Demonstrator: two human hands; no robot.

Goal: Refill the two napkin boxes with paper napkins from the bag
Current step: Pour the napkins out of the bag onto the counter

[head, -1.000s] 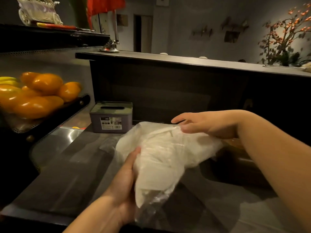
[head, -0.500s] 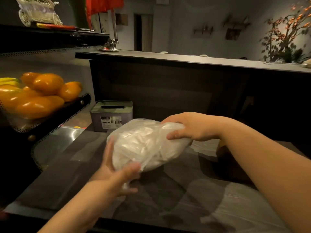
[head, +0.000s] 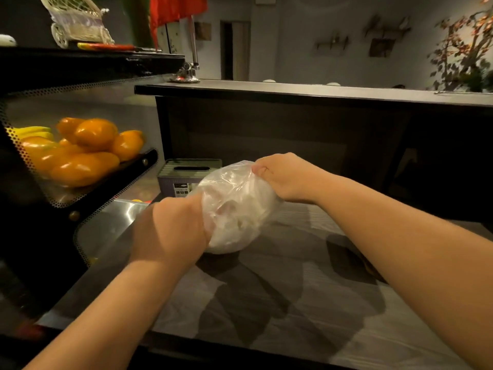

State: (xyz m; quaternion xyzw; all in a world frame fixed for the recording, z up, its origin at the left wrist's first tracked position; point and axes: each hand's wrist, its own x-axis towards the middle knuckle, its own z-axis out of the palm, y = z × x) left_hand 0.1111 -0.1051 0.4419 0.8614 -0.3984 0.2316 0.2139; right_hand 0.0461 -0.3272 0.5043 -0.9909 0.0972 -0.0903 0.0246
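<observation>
A clear plastic bag (head: pixel 237 209) stuffed with white paper napkins is held above the grey counter (head: pixel 306 289) between both hands. My left hand (head: pixel 170 231) grips its near left side, fingers curled into the plastic. My right hand (head: pixel 282 174) pinches the bag's far top edge. Behind the bag, against the dark back panel, stands a grey napkin box (head: pixel 184 174) with a slot in its lid; the bag covers its right part. Only one napkin box is in view.
A glass display case (head: pixel 88 222) with orange and yellow fruit (head: pixel 85 150) fills the left side. A raised bar top (head: pixel 320 92) runs across behind the counter, with a metal stand (head: pixel 186 73) on it. A white wicker cart ornament (head: pixel 77 20) sits on the case.
The bag has been bunched into a tighter ball and turned. My left hand moved from under it to its near left side. My right hand shifted its hold to the top edge.
</observation>
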